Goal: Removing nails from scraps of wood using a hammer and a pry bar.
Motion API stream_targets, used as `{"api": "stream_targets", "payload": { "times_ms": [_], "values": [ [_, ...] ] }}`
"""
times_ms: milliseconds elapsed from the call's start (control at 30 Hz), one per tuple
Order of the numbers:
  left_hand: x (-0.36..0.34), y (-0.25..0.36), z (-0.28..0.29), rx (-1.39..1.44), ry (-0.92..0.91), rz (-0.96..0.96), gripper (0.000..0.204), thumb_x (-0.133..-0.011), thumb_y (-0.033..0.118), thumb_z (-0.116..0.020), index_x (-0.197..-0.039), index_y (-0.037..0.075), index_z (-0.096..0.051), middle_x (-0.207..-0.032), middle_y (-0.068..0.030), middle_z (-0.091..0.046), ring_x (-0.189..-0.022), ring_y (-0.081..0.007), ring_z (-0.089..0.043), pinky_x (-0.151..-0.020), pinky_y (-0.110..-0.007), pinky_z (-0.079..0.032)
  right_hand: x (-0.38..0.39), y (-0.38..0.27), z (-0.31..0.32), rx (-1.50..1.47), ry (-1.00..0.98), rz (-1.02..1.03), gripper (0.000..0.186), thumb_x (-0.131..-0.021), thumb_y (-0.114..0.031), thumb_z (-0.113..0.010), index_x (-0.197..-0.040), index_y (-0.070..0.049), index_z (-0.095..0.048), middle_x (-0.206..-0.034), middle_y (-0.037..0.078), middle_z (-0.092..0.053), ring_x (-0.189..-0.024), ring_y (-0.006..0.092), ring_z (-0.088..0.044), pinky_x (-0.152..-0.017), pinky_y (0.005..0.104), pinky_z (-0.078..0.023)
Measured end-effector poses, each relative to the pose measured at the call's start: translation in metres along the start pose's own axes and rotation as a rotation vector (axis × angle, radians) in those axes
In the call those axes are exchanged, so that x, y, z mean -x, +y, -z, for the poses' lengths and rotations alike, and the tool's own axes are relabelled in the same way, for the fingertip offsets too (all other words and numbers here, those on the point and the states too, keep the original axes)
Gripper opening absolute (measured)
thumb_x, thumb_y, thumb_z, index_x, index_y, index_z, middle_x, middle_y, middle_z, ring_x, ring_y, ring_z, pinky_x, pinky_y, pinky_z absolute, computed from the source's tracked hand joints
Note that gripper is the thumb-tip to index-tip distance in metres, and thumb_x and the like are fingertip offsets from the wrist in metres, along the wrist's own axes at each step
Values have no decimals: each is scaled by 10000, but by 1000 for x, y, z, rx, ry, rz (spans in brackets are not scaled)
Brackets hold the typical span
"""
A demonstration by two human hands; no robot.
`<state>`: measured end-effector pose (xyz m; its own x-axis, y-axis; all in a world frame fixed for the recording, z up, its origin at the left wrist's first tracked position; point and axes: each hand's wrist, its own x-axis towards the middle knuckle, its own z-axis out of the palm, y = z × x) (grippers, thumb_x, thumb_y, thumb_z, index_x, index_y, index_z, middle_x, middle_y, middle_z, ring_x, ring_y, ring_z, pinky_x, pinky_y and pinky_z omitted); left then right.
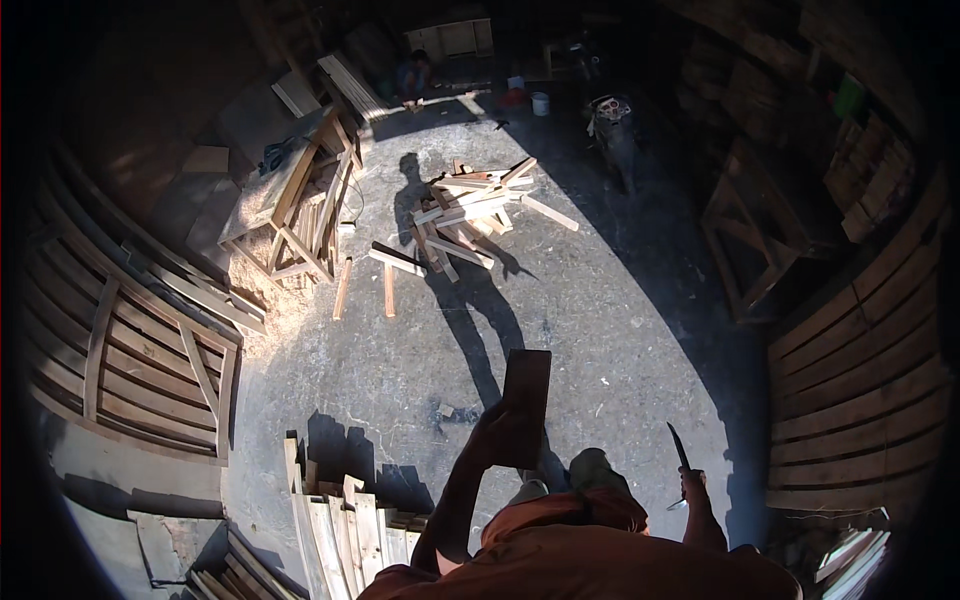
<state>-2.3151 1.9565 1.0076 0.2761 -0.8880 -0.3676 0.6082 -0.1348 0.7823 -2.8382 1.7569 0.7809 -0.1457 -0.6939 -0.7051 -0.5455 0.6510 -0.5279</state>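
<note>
Board [530, 390] gripped by its left edge in the closed left hand [495, 437], just ahead of the body and high over a broad, partly sunlit floor [620, 320], with slatted panels [860, 400] to both sides. Farther out at left, a wooden bench [262, 193] near scattered shavings [262, 290]; ahead, a loose heap of sticks [470, 210]; close by the left forearm, a bunch of pale planks [322, 540]. At right, well apart from the board, a narrow tool [677, 442] held in the closed right hand [694, 487], pointing away from the body, exact kind too dark to tell.
</note>
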Motion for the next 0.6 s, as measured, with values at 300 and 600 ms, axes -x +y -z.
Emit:
{"api": "stream_targets", "payload": {
  "times_ms": [300,600],
  "values": [
    [-334,183,42,-155,-23,-123,442,-967,199,-625,-1356,14,-526,-1148,-48,-656,-1011,-129,-645,-865,-301,-547,-153,-203,-233,887,413,614,369,-834,-411,-693,-820,-44,-667,-646,122,-647,-611,290,-653,-540,453,-497],
    [-658,287,125,80,182,-59,393,-978,303,-622,-1254,24,-591,-998,-20,-671,-847,-107,-645,-772,-286,-542,-424,-568,-263,848,2,261,465,-827,-488,-667,-928,-34,-690,-833,187,-707,-840,319,-697,-696,476,-524]
  ]
}}
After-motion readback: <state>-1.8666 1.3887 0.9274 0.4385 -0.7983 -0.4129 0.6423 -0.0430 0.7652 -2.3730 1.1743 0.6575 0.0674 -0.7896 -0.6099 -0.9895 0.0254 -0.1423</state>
